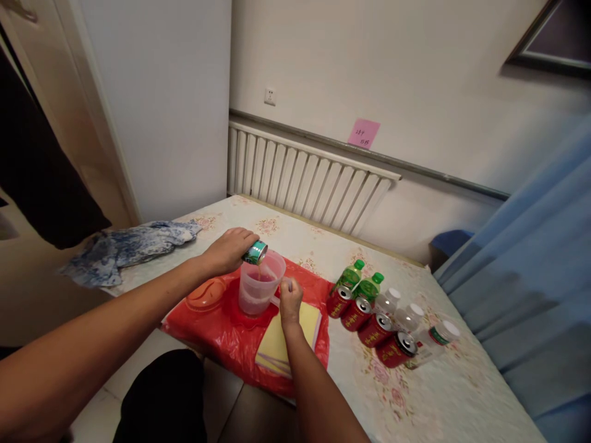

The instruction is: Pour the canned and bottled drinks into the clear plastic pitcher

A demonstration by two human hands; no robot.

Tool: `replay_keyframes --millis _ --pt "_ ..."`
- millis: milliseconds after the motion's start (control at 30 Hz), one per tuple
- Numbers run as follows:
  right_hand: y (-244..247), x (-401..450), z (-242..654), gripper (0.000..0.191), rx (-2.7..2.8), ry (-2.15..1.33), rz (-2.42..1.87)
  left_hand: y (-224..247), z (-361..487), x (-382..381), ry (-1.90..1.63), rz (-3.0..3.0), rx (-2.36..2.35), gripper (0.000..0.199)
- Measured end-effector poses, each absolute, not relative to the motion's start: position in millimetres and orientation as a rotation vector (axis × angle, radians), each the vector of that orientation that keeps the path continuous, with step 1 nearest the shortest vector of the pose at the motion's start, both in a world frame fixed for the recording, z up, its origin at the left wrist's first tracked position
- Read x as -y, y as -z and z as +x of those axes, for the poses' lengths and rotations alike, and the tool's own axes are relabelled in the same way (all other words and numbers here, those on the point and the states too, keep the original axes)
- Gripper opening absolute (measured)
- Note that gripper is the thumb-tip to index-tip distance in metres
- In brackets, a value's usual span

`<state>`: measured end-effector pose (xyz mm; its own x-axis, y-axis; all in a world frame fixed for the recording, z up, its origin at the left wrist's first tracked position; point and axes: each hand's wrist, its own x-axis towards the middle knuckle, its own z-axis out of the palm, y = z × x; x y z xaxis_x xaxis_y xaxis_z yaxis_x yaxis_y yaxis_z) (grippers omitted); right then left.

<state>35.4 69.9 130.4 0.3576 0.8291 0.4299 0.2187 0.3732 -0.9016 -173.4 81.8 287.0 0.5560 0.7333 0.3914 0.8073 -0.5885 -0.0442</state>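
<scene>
My left hand (233, 249) is wrapped round a green drink can (255, 252), tipped over the rim of a clear plastic measuring jug (255, 292). A thin stream of brownish liquid runs from the can into the jug, where some liquid shows low down. With my right hand (290, 298) I grip the jug's handle. The jug stands on a red plastic sheet (217, 344). A yellow pad or folded cloth (277, 344) lies beside it, partly under my right wrist. An orange round lid-like thing (206, 294) is left of the jug, near my left forearm.
Right of the sheet stand several red cans (376, 330), green-capped bottles (369, 286) and clear white-capped bottles (410, 317). A blue-and-white cloth (138, 246) lies at the table's left end. Behind the flowered tablecloth (268, 226) is a radiator (305, 175); a blue curtain (521, 258) hangs right.
</scene>
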Motion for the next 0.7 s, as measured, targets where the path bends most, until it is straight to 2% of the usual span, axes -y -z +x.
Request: replay_keyframes --millis 367,700 --pt "-125 -72 36 0.031 1.180 -0.550 -1.155 -280 -184 -79 0.669 -2.619 1.436 0.046" --pt "-119 -73 37 0.033 1.179 -0.605 -1.152 -254 -200 -64 1.352 -2.515 1.781 0.059"
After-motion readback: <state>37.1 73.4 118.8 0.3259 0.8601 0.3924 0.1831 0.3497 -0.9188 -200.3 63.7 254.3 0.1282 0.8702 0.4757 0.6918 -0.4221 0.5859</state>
